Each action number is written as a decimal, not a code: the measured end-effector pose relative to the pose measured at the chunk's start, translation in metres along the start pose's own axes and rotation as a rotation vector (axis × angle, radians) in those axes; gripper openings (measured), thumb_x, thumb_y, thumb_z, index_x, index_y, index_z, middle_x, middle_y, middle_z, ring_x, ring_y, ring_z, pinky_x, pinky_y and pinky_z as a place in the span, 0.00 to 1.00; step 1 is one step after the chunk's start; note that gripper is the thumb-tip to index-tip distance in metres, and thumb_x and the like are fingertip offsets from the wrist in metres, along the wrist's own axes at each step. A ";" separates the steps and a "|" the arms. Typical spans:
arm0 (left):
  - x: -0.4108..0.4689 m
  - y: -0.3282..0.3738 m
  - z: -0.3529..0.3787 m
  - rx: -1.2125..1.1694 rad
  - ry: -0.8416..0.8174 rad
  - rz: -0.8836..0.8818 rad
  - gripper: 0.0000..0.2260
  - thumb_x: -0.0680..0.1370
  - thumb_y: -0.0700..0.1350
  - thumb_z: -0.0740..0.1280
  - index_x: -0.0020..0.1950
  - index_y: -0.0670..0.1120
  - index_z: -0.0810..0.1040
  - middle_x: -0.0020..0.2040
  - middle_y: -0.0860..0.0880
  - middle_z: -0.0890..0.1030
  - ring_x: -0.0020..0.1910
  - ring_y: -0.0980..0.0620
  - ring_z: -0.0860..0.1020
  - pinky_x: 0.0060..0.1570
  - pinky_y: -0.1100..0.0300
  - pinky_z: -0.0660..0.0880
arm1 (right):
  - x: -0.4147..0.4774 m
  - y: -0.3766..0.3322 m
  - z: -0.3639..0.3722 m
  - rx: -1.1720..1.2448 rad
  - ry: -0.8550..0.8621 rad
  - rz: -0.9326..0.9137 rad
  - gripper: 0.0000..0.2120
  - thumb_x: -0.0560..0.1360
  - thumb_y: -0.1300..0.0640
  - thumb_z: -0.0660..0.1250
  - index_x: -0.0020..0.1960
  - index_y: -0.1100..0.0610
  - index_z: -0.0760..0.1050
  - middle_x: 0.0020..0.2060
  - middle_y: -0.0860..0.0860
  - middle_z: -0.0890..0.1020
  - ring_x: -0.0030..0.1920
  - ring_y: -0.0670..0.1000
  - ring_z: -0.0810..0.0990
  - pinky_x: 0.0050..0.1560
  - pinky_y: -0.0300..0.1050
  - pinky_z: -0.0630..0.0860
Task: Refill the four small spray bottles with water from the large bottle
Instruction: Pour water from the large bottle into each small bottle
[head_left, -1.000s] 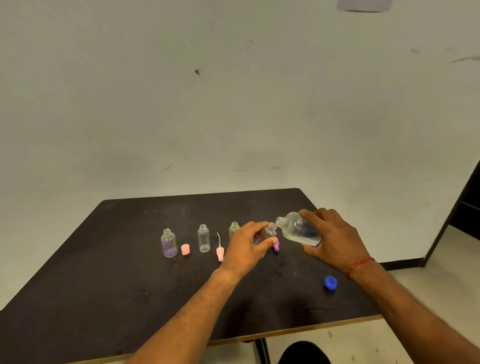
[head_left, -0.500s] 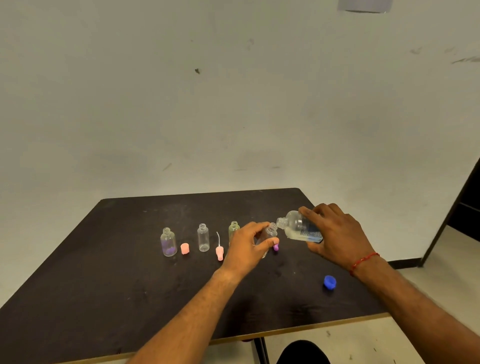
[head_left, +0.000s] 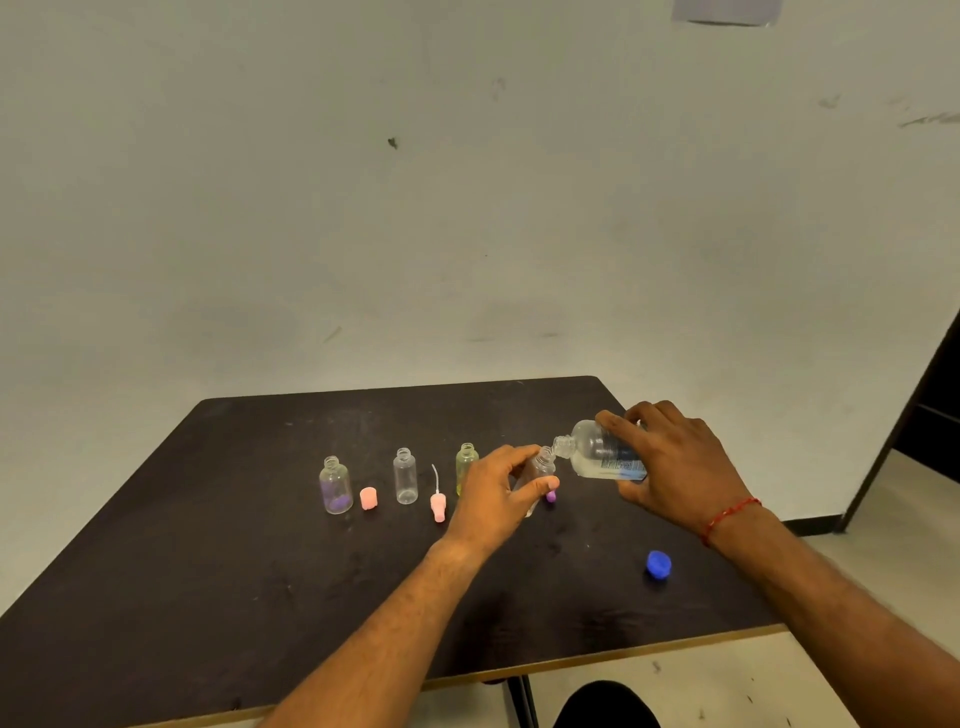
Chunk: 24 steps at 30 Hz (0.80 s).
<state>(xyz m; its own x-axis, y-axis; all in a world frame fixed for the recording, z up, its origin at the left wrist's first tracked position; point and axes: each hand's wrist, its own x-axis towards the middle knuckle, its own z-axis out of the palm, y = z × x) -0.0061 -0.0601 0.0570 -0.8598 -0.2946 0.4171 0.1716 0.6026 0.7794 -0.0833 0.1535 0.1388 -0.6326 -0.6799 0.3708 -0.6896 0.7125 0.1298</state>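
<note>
- Dark tabletop (head_left: 208, 597), pale front edge; all items below sit on or above it.
- Large bottle (head_left: 597, 452), clear, partly filled: tipped nearly flat, mouth touching the mouth of the small bottle (head_left: 540, 470). Right hand (head_left: 670, 462) wraps it in a closed grip; red thread (head_left: 730, 514) at the wrist.
- Small bottle, clear, tilted: pinched between thumb and fingers of the left hand (head_left: 493, 499).
- Green-tinted bottle (head_left: 466, 465), clear bottle (head_left: 405, 475), purple-tinted bottle (head_left: 335, 486): upright in a row to the left, uncapped.
- Pink cap (head_left: 368, 498) between the two leftmost bottles; pink sprayer with tube (head_left: 438, 501); purple cap (head_left: 551, 496) beside the left thumb.
- Blue cap (head_left: 658, 564), apart, front right.
</note>
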 end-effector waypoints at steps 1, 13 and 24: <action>0.000 0.000 0.000 0.002 0.001 0.000 0.23 0.76 0.54 0.74 0.70 0.49 0.78 0.53 0.57 0.80 0.53 0.62 0.77 0.52 0.72 0.72 | 0.000 0.000 0.000 -0.007 -0.001 -0.002 0.40 0.68 0.42 0.74 0.75 0.47 0.62 0.64 0.53 0.74 0.63 0.55 0.72 0.59 0.51 0.73; 0.001 0.001 0.001 0.006 -0.004 -0.021 0.23 0.76 0.54 0.74 0.70 0.50 0.77 0.54 0.58 0.79 0.53 0.65 0.77 0.51 0.74 0.71 | 0.001 0.000 -0.004 -0.007 -0.016 0.001 0.39 0.70 0.42 0.73 0.76 0.46 0.60 0.65 0.52 0.72 0.64 0.54 0.71 0.61 0.50 0.72; 0.001 0.002 0.001 -0.002 -0.005 -0.030 0.24 0.76 0.53 0.74 0.70 0.49 0.77 0.55 0.59 0.78 0.53 0.65 0.76 0.52 0.74 0.71 | 0.001 -0.002 -0.009 -0.009 -0.006 -0.010 0.39 0.68 0.45 0.75 0.75 0.48 0.64 0.63 0.53 0.74 0.62 0.55 0.73 0.59 0.52 0.73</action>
<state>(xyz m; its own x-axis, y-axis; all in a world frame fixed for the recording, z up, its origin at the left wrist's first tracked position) -0.0070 -0.0584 0.0584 -0.8668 -0.3088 0.3914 0.1467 0.5924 0.7922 -0.0797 0.1532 0.1471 -0.6278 -0.6878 0.3643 -0.6926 0.7073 0.1418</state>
